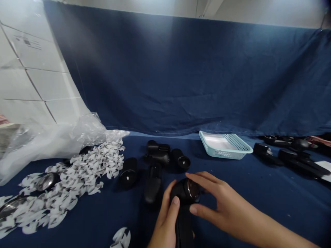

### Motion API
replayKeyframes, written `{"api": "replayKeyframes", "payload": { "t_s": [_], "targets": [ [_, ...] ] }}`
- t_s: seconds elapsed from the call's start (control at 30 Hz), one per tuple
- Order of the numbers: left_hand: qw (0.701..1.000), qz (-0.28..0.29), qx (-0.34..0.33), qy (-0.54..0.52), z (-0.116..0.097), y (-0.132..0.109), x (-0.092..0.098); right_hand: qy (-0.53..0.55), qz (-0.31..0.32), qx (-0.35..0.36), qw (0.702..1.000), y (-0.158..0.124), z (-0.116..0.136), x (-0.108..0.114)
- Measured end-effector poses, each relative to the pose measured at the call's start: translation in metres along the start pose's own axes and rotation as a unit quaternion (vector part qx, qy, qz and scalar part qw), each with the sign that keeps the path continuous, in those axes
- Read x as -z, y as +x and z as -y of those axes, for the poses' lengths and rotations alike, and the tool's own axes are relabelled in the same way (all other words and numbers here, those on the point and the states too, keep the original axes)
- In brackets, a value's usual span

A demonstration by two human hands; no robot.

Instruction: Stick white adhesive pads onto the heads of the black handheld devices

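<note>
Near the front centre of the blue cloth, my left hand (167,220) is closed around a black handheld device (184,229) with a round, barrel-like head and a straight handle. My right hand (217,196) reaches in from the right, its thumb and fingers curved about the glossy round end of that head. The lower handle runs out of view at the bottom. Just beyond the hands lie more black parts: a short cylinder (180,159), another cylinder (128,172), a part with a handle (153,186) and similar housings (158,153).
A heap of thin white plastic pieces (98,162) spreads at left beside clear plastic wrap (64,137). One white piece (122,238) lies near the front edge. A light-blue basket (224,153) stands at back right; more black devices (297,158) lie far right. A blue curtain hangs behind.
</note>
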State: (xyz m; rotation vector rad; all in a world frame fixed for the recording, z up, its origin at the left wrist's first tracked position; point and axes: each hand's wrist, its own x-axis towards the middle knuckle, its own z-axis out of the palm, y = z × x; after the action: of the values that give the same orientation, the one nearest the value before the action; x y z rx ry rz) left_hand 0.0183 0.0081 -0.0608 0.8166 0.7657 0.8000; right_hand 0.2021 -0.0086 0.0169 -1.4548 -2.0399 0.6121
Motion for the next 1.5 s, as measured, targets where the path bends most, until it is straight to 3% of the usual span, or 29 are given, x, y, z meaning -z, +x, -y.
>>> {"api": "replayKeyframes", "payload": {
  "t_s": [0.13,0.27,0.43,0.53,0.7,0.83,0.93,1.13,1.37,1.5],
  "targets": [
    [0.995,-0.049,-0.046,0.075,0.000,-0.005,0.002,0.006,-0.008,-0.032,0.999,0.001,-0.002,-0.006],
    [0.990,-0.061,-0.088,0.091,0.000,-0.004,0.004,0.007,0.013,0.028,0.999,-0.001,-0.007,-0.005],
    [0.990,-0.015,-0.094,0.103,0.007,0.008,0.012,-0.032,0.072,0.082,0.994,-0.005,-0.012,0.006],
    [0.988,0.011,-0.090,0.127,0.009,0.009,0.014,-0.028,0.074,0.086,0.993,-0.008,-0.014,0.010],
    [0.971,-0.012,-0.119,0.208,0.002,-0.008,0.007,0.054,-0.020,-0.032,0.998,-0.013,-0.014,-0.006],
    [0.965,-0.029,-0.155,0.211,-0.003,-0.016,0.002,0.245,-0.005,-0.183,0.952,-0.012,-0.015,-0.025],
    [0.967,-0.047,-0.159,0.194,-0.005,-0.014,0.001,0.303,-0.032,-0.182,0.935,-0.013,-0.015,-0.026],
    [0.969,-0.059,-0.154,0.186,-0.006,-0.005,0.005,0.143,-0.018,0.003,0.989,-0.012,-0.010,-0.011],
    [0.962,-0.072,-0.168,0.204,0.006,-0.010,0.003,0.090,-0.005,-0.075,0.993,-0.005,-0.008,-0.007],
    [0.963,-0.064,-0.147,0.216,0.010,-0.011,0.003,0.010,-0.006,-0.027,1.000,-0.009,-0.007,0.004]
  ]
}}
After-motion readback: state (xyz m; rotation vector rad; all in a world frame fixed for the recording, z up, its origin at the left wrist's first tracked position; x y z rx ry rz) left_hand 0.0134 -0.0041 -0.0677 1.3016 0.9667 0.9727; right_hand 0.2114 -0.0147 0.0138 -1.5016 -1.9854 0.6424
